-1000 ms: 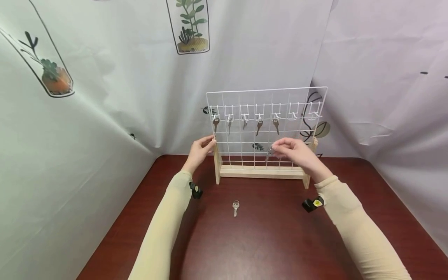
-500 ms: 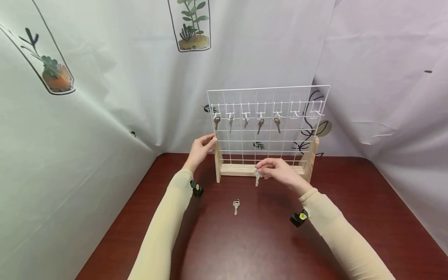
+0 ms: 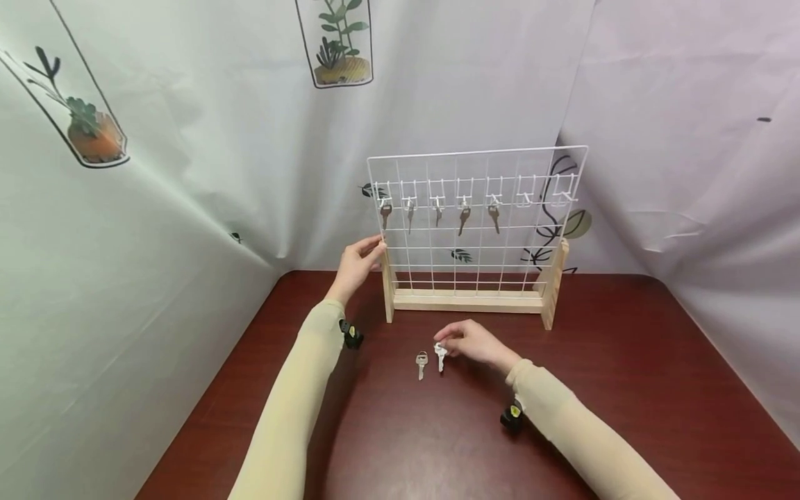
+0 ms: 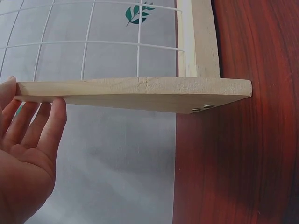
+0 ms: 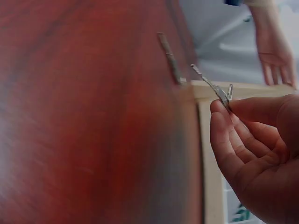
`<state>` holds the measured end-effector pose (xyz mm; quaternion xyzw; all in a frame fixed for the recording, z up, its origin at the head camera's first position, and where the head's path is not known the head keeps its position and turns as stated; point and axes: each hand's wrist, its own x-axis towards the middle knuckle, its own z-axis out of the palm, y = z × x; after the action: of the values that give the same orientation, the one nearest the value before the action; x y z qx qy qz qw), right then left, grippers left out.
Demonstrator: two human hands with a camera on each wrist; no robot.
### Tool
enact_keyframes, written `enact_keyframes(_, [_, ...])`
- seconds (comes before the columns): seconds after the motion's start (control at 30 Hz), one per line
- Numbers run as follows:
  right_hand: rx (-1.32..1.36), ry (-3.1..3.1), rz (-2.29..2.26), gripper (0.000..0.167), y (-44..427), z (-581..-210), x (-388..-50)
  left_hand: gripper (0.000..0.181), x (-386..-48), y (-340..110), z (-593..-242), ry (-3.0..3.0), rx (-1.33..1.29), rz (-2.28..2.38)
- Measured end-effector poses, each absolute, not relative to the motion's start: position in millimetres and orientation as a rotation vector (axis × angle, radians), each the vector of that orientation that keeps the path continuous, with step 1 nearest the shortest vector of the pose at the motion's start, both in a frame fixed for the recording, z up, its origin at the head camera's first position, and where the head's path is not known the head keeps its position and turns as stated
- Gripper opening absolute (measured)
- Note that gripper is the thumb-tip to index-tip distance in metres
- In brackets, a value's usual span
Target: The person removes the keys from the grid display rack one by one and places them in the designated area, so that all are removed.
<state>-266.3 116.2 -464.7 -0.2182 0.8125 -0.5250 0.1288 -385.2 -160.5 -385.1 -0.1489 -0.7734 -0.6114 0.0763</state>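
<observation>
My right hand (image 3: 473, 342) pinches a silver key (image 3: 440, 355) with a small ring between thumb and fingers, low over the table. In the right wrist view, the pinched key (image 5: 210, 84) points away from the fingertips. Just left of it in the head view, another key (image 3: 421, 364) lies on the table. My left hand (image 3: 357, 264) grips the upper end of the rack's left wooden post (image 3: 388, 290); the left wrist view shows thumb and fingers on either side of the wood (image 4: 117, 87). Several keys, one being a brown-looking key (image 3: 464, 220), hang from hooks on the white wire grid (image 3: 478, 151).
Two hooks at the grid's right, including the end hook (image 3: 564, 197), hold no key. The rack's wooden base (image 3: 469, 303) stands near the back of the dark red table (image 3: 400, 444). A pale printed cloth (image 3: 250, 104) hangs behind and at the sides.
My right hand has moved down and left from in front of the grid to beside the lying key, still pinching its own key. My left hand stays on the post.
</observation>
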Motion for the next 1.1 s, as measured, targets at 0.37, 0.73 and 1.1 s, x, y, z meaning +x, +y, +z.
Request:
enact_keyframes(0.37, [-0.656,2.406,-1.414,0.019,103,-475,-263,0.047,-386,-161,-385,-2.302,-0.451,-1.834])
enact_keyframes(0.73, [-0.721,2.595,-1.254,0.015,100,-479,-263,0.049,-386,-160,-386,-2.294,-0.454,-1.862])
enact_keyframes(1.1, [-0.677,2.680,-1.207,0.012,94,-478,-261,0.044,-385,-161,-387,-2.299,-0.456,-1.845])
